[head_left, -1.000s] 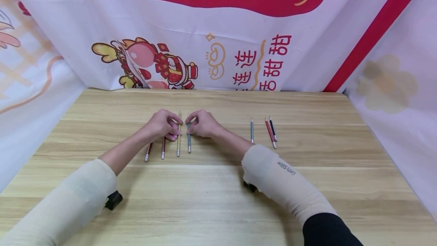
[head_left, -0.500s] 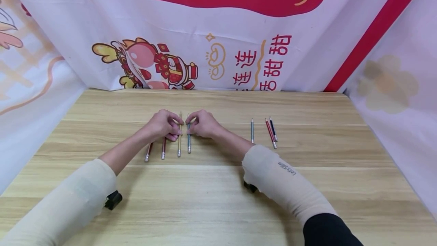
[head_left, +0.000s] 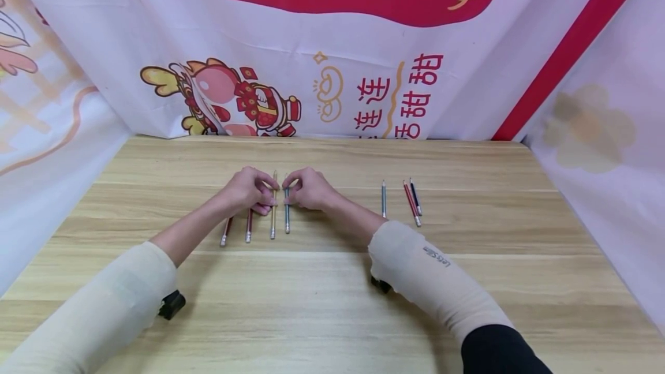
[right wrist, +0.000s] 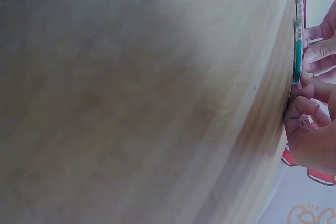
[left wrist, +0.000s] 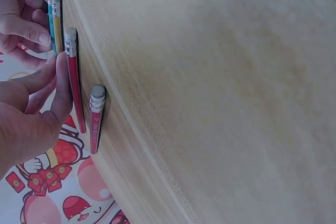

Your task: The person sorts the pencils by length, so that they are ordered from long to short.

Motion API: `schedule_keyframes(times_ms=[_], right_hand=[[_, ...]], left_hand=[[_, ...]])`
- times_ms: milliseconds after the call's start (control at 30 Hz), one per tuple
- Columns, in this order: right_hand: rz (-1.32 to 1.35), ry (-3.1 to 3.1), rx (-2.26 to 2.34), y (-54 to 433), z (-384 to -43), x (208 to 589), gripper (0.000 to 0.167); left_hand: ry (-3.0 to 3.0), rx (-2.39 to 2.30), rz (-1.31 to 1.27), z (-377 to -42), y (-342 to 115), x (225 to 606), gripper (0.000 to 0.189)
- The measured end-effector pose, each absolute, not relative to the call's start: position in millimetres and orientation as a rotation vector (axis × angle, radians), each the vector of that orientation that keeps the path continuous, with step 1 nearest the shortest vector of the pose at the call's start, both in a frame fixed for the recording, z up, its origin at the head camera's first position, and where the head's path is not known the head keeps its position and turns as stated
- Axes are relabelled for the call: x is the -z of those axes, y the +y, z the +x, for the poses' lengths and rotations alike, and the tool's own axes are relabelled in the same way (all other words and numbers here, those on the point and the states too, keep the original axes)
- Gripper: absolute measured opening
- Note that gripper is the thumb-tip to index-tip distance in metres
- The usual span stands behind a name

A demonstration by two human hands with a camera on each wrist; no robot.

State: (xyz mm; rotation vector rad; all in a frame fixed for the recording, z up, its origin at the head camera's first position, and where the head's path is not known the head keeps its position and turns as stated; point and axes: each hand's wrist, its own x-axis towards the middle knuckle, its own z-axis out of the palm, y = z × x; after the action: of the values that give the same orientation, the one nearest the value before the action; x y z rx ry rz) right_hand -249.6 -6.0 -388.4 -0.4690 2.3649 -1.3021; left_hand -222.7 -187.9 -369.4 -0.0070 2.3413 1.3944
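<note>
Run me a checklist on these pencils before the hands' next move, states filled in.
1. Left hand grips the slim yellow pencil: ok, pinched.
2. Right hand grips the slim teal pencil beside it: ok, pinched.
3. Gap between those two: ok, visible in the head view.
4. Their near ends level: not ok, the teal one sits slightly farther forward.
5. Slim red pencil and slim dark-blue pencil at far right parallel to the yellow one: not ok, both slant.
6. Near end of the separate blue-green pencil: cannot tell, right forearm hides it.
</note>
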Motion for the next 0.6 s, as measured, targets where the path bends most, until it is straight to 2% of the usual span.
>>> schedule_keyframes(times_ms=[600], right_hand=[[-0.432, 2.254, 1.402, 8, -242, 383, 0.041]], left_hand=[[2.37, -1.396, 0.013, -221, -188, 361, 0.04]])
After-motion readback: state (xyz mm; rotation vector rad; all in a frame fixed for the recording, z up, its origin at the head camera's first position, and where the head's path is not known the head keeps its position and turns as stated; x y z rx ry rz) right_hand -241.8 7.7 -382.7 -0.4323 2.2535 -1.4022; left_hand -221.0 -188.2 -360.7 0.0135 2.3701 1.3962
